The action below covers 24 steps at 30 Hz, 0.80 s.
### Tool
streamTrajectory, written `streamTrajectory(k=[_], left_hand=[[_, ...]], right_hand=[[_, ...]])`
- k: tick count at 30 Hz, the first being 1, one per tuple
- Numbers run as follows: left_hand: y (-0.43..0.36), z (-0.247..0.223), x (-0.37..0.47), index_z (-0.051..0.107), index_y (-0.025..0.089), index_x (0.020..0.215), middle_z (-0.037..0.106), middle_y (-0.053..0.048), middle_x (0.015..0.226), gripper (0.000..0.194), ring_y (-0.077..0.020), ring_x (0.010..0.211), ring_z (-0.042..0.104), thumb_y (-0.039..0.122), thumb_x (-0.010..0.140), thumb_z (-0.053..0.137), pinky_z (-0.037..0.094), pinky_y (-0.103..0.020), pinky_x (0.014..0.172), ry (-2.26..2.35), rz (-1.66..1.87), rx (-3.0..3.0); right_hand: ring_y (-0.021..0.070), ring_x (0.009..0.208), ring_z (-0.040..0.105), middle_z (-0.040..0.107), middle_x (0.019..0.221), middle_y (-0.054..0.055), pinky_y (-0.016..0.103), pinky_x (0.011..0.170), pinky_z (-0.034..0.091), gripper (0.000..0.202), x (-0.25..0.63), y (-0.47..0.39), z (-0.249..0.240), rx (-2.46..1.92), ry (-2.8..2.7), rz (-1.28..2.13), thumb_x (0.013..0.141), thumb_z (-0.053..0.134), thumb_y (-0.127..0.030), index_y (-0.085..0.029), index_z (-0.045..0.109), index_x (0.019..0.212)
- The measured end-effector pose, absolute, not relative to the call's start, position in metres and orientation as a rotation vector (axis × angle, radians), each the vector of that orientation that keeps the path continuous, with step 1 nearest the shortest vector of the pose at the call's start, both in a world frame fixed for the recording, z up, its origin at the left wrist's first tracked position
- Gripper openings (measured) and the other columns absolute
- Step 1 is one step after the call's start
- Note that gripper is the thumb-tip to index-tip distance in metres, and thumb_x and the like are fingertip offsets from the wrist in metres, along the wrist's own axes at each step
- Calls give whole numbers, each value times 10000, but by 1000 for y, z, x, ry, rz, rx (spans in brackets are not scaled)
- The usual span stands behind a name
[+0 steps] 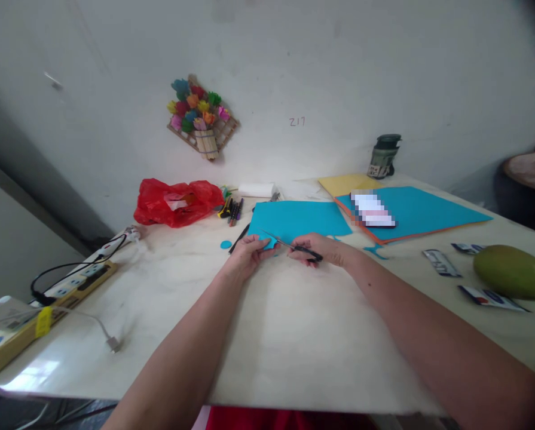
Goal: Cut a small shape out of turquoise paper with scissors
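Red bag (153,206) w/ pale item (176,202) | grn btl (383,158) | R fingers (306,240): scissors (312,255)

Head-worn view, forward and down

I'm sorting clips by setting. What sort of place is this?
Probably a household room with a table used for crafts: scissors in the right hand, large blue sheets, and a colourful flower decoration on the wall.

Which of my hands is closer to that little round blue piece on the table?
Left. Your left hand is just to the right of the round blue piece, not touching it; your right hand, holding the scissors, is farther right.
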<state>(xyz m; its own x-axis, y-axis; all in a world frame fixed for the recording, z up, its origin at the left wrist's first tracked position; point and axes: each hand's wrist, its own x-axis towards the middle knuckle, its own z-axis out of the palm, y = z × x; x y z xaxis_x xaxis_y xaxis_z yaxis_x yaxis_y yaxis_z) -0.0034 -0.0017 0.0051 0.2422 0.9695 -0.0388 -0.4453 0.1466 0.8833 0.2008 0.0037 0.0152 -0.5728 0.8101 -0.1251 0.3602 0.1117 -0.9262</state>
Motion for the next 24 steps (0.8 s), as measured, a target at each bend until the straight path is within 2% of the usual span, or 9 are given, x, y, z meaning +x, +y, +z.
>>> streamTrajectory(k=[10, 18, 24], left_hand=[[-2, 5, -4, 554, 94, 667, 648, -83, 752, 107, -220, 776, 653, 86, 644, 657, 539, -310, 692, 746, 1165, 899], [-1, 4, -4, 546, 93, 658, 652, -80, 728, 123, -223, 766, 658, 85, 636, 667, 542, -267, 643, 728, 1165, 888], [-2, 5, -4, 540, 94, 647, 650, -74, 713, 123, -217, 758, 659, 86, 640, 662, 543, -267, 644, 735, 1167, 888]], right_hand=[[55, 354, 431, 507, 472, -40, 172, 341, 322, 243, 202, 6, 13, -1140, -1942, 1488, 719, 580, -362, -147, 579, 833], [45, 354, 412, 488, 473, -48, 164, 342, 305, 275, 201, 2, 16, -1146, -1998, 1392, 706, 584, -390, -143, 588, 826], [43, 353, 409, 482, 467, -48, 163, 340, 297, 240, 201, 3, 16, -1148, -1978, 1423, 701, 582, -355, -141, 589, 808]])
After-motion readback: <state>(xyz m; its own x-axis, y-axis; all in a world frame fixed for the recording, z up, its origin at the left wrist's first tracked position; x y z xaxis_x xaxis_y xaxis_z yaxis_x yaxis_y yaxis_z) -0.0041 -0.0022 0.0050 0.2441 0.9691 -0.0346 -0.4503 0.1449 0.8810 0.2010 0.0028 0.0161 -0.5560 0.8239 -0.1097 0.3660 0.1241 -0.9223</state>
